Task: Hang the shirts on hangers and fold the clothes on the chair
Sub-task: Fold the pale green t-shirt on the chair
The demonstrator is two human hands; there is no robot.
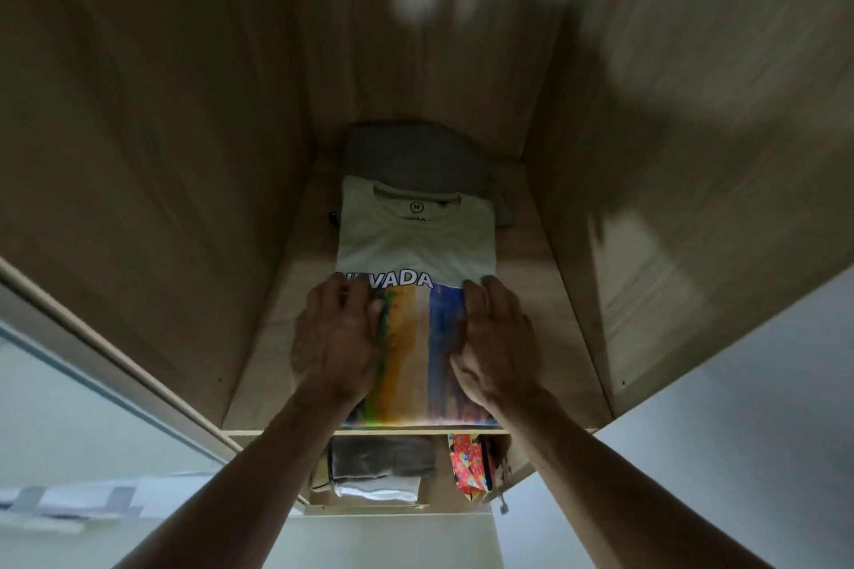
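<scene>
While both hands lie flat, left hand (333,347) and right hand (497,343) fingers straight on folded white NEVADA-print t-shirt (416,245) on wooden wardrobe shelf (531,263), grey folded garment (411,157) behind, folded clothes (379,467) and colourful patterned bag (469,467) on shelf below.

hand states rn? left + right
Left hand: open, fingers flat, pressing on the folded T-shirt on the shelf.
Right hand: open, resting flat on the same T-shirt, holding nothing.
</scene>
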